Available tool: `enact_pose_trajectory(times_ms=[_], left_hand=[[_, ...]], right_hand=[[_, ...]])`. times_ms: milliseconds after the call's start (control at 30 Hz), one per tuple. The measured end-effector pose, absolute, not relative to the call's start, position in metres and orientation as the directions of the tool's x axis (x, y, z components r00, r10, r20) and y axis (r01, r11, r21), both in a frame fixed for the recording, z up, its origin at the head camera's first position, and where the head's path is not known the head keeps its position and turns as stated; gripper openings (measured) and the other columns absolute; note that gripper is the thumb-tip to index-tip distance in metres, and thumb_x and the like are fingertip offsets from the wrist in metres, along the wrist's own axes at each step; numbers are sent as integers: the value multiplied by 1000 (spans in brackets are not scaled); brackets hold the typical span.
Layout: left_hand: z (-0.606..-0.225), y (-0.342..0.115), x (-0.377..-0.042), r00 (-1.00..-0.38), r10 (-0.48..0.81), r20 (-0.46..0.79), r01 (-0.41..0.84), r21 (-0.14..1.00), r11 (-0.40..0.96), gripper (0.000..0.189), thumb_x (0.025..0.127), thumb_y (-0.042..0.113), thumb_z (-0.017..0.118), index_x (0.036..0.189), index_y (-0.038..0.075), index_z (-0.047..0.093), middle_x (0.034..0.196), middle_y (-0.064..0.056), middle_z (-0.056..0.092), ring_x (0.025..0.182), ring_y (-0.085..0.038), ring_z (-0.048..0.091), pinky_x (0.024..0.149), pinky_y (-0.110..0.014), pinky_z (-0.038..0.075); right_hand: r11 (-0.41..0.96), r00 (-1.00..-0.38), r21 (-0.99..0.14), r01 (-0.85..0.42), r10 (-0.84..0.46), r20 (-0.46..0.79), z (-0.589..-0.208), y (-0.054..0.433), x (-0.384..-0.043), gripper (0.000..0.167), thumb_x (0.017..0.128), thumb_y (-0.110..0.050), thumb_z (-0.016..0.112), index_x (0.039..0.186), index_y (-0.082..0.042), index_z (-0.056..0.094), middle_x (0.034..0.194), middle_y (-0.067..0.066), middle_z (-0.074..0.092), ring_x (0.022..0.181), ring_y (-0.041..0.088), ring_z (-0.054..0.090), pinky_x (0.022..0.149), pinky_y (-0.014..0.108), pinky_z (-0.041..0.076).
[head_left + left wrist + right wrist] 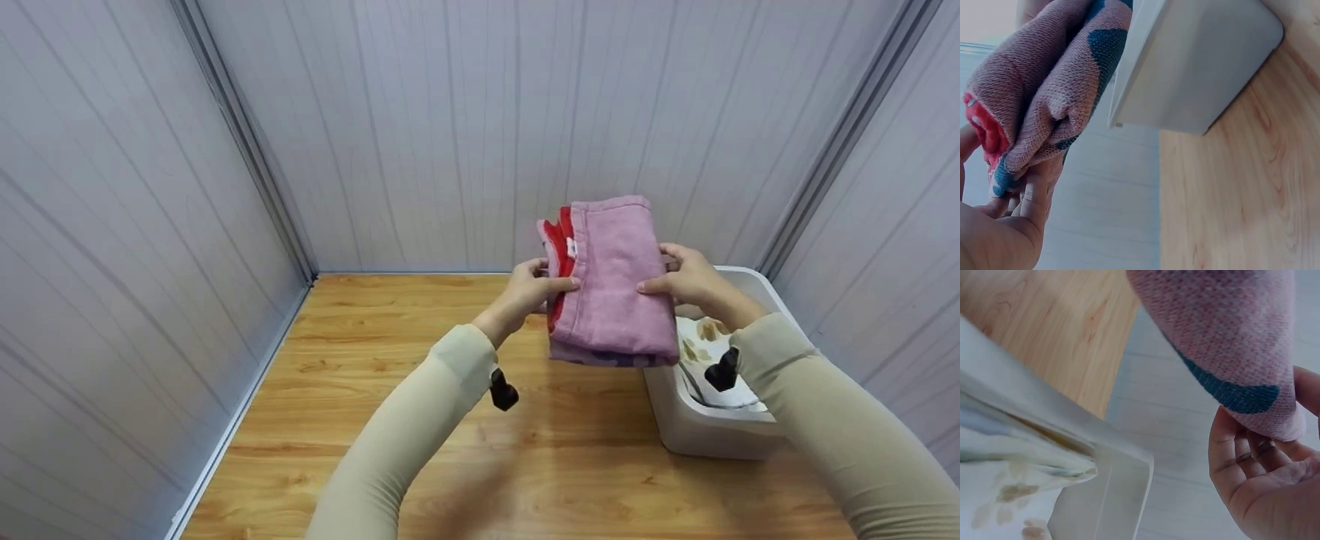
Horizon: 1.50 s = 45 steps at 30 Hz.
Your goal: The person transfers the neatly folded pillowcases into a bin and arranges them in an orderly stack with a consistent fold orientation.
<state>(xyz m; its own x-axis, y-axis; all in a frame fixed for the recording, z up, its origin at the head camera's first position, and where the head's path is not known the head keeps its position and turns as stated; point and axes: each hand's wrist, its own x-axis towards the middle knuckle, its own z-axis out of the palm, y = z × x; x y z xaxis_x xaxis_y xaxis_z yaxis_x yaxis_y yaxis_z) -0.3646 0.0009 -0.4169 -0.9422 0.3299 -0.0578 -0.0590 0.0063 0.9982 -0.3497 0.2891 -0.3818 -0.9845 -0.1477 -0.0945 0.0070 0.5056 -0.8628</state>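
Note:
A folded pink cloth (pixel 619 277), towel-like in its knit, is held up above the floor beside the white bin. Red layers and a small white tag show along its left edge, and its underside carries dark blue-green patches (pixel 1241 391). My left hand (pixel 526 291) grips the left edge, thumb on the front and fingers behind. On the opposite edge my right hand (pixel 694 281) pinches it the same way. In the left wrist view the left hand (pixel 1005 230) holds the cloth's rolled layers from below. The right hand (pixel 1275 484) has its fingers under the cloth's edge.
A white bin (pixel 720 439) stands at the right, below my right forearm. Inside lies a white cloth (pixel 709 352) with brown and yellowish print. The wooden floor (pixel 390 360) meets pale panelled walls (pixel 420 135) at the back and both sides.

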Motion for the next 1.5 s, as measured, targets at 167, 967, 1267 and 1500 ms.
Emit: enact_pose_trajectory(times_ms=[167, 967, 1267, 1500], left_hand=[[-422, 10, -362, -929, 366, -49, -64, 997, -30, 45, 91, 13, 79, 134, 5, 67, 113, -3, 70, 98, -16, 70, 83, -36, 67], [-445, 79, -352, -961, 277, 0, -36, 992, -125, 56, 88, -2, 84, 140, -5, 63, 122, -11, 70, 100, -17, 70, 78, -34, 67], [-450, 108, -342, -971, 238, -10, -46, 988, -148, 53, 89, -4, 84, 139, -2, 66, 121, -10, 70, 103, -19, 70, 86, -40, 67], [-454, 125, -334, -966, 253, -43, -77, 989, -126, 54, 89, -4, 84, 140, -1, 67, 121, -8, 71, 102, -17, 71, 87, -38, 67]], right_hand=[[566, -981, -825, 12, -154, -121, -381, 301, -349, 88, 96, -8, 78, 167, 5, 27, 154, 38, 50, 115, 24, 65, 80, 24, 61], [659, -967, -750, 52, -154, -202, -373, 363, -346, 82, 97, 0, 69, 163, 11, 22, 156, 45, 40, 115, 28, 64, 78, 30, 63], [673, -964, -736, 75, -139, -226, -376, 387, -341, 78, 97, 4, 65, 162, 11, 21, 161, 47, 32, 136, 46, 51, 80, 33, 63], [684, -961, -723, 95, -127, -246, -379, 404, -337, 79, 94, 5, 66, 161, 10, 25, 161, 47, 32, 128, 41, 56, 81, 39, 65]])
